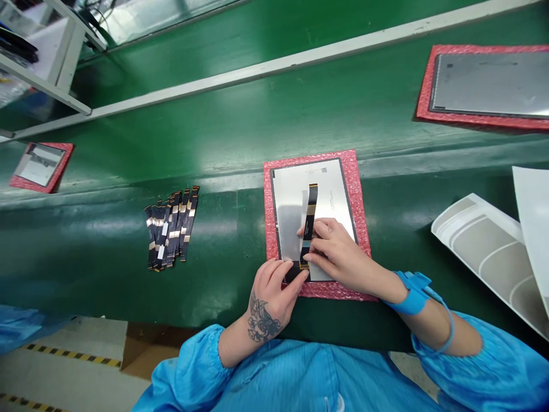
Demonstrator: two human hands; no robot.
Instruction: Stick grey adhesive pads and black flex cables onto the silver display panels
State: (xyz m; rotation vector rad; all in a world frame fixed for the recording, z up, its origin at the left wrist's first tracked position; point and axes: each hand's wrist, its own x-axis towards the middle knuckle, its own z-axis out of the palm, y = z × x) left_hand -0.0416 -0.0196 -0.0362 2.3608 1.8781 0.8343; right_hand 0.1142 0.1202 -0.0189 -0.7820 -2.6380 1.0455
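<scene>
A flat display panel (328,183), silvery on its back, lies on a red bubble-wrap bag (362,223) in front of me. Over it stands a black flex cable (309,223) with gold-edged ends, pinched between the fingers of my right hand (338,252). The cable's lower end meets a black strip (294,271) at the panel's near edge. My left hand (274,289) has its thumb and fingers closed on that strip, close to the cable's end. Whether the two connectors are joined, I cannot tell.
To the left lies a fanned pile of several flex cables (171,229). Other panels on red wrap lie at far left (40,163) and upper right (493,83). White curved sheets (480,234) rest at right. A pale rail (257,71) crosses the green bench behind.
</scene>
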